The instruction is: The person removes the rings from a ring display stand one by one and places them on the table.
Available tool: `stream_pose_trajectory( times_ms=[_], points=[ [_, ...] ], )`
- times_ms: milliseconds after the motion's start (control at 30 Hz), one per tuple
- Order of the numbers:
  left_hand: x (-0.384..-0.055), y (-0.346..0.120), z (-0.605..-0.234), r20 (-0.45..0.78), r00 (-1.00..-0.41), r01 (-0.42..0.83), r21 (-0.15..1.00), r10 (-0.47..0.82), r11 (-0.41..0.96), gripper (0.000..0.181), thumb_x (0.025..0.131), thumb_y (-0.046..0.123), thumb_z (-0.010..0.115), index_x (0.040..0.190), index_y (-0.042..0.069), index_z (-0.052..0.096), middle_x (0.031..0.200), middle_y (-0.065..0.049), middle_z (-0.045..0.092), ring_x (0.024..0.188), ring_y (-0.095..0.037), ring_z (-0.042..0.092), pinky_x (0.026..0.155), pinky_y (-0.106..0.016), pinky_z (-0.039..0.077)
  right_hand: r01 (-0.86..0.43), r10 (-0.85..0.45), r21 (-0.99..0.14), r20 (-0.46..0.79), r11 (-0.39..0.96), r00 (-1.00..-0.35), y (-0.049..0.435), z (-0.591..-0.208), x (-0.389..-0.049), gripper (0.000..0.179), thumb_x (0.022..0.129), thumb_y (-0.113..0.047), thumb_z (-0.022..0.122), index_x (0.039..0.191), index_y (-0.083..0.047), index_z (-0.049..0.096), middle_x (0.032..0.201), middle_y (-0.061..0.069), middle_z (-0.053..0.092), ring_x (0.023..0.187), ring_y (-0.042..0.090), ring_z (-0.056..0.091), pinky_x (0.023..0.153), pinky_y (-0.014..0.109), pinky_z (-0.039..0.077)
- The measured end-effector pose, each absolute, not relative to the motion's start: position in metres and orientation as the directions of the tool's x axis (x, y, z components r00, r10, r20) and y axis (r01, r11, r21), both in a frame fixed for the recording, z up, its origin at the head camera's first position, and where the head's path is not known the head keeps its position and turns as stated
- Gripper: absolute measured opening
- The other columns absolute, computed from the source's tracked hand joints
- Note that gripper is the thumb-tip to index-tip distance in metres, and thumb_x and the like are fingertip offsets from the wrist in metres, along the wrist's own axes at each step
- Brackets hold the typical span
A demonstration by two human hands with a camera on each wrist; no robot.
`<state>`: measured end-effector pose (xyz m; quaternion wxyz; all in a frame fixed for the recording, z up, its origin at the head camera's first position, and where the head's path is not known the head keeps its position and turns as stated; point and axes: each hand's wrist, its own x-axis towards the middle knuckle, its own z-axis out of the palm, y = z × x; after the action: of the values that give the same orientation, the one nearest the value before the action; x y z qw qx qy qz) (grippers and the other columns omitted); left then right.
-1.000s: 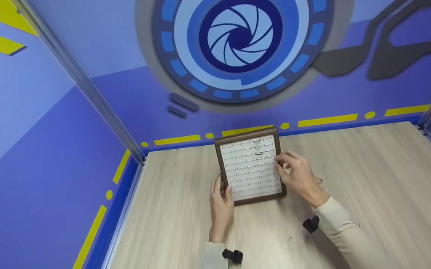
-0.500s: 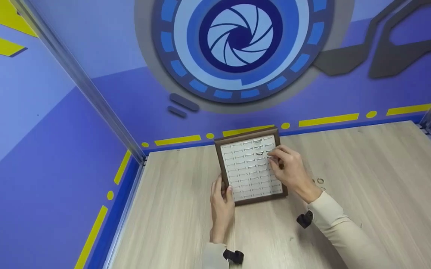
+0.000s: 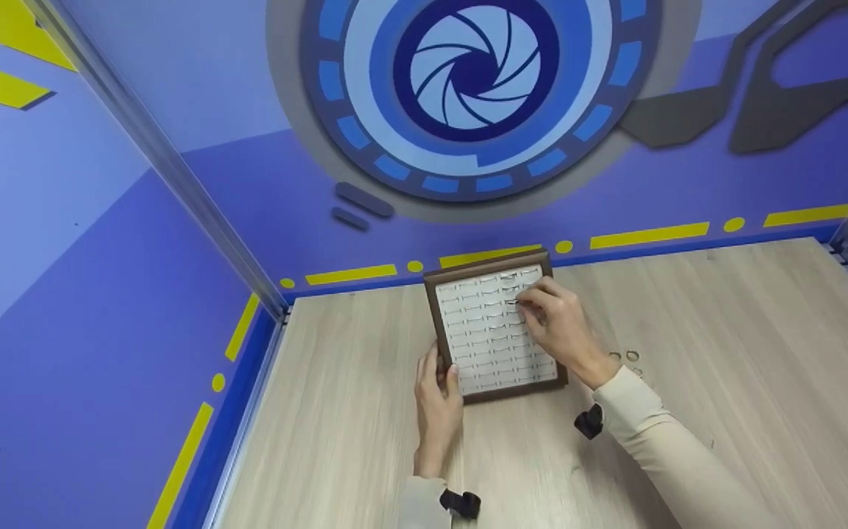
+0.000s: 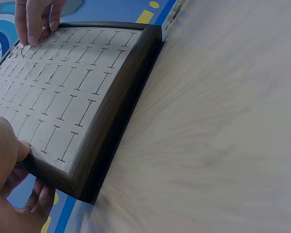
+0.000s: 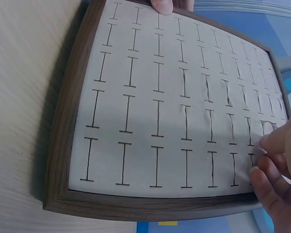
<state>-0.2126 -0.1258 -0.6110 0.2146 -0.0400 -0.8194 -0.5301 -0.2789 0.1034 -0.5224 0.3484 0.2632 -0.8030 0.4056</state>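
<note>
**Display board point(image 5: 136, 208) clamped in your left hand point(image 3: 437, 415), right fingertips at its face**

Blue-violet wall panels point(image 3: 236, 176) stood behind, smooth and flat, with yellow dashes low down. Tabletop point(image 3: 343, 411): pale wood grain, streaked lengthwise.

Your board was rectangular and stood tilted to face you: brown wood-grain frame, squared corners, around a matte white pad point(image 3: 477, 361). Dark I-shaped slits ran across the pad in straight rows; several bulged or gaped slightly.

Beige cloth sleeves point(image 3: 677, 455) covered both your forearms, with black straps point(image 3: 589, 422) at the wrists.

Left grip: clamped on the frame's lower left, thumb on the front and fingers behind. The board rose up and to the right of that hold.

Your right hand point(image 3: 558, 323) lay over the pad's upper right, thumb and fingers bent and tips close together. Couldn't tell whether anything was pinched there.

Smallest: thin, shiny seated rings point(image 3: 510, 277) in the second column from the right, near your right fingertips. Loose rings point(image 3: 633, 355), round bands, lay on the table beside your right wrist.
</note>
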Motion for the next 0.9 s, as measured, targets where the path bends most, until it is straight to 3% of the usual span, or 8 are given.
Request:
stream_pose_trajectory(
  times_ms=[300, 900],
  points=[
    [-0.2114, -0.1258, -0.6109, 0.412, -0.898, 0.302, 0.832, -0.154, 0.465, 0.052, 0.107, 0.007, 0.059, 0.158, 0.002, 0.047, 0.136, -0.012, 0.061, 0.119, -0.023, 0.062, 0.100, -0.040, 0.056, -0.713, -0.153, -0.455, 0.777, 0.533, -0.610, 0.1036, -0.5233, -0.2818, 0.019, 0.084, 0.016, 0.074, 0.095, 0.001, 0.080, 0.092, 0.009, 0.069, 0.076, 0.019, 0.065, 0.064, 0.025, 0.054],
    [-0.2119, -0.1266, -0.6115, 0.397, -0.904, 0.290, 0.845, -0.161, 0.450, 0.054, 0.106, 0.005, 0.061, 0.158, 0.001, 0.046, 0.131, -0.012, 0.062, 0.117, -0.024, 0.064, 0.101, -0.040, 0.058, -0.731, -0.161, -0.438, 0.791, 0.523, -0.590, 0.1035, -0.5207, -0.2807, 0.018, 0.084, 0.018, 0.074, 0.092, 0.003, 0.079, 0.094, 0.012, 0.072, 0.083, 0.026, 0.072, 0.073, 0.036, 0.064]
  ],
)
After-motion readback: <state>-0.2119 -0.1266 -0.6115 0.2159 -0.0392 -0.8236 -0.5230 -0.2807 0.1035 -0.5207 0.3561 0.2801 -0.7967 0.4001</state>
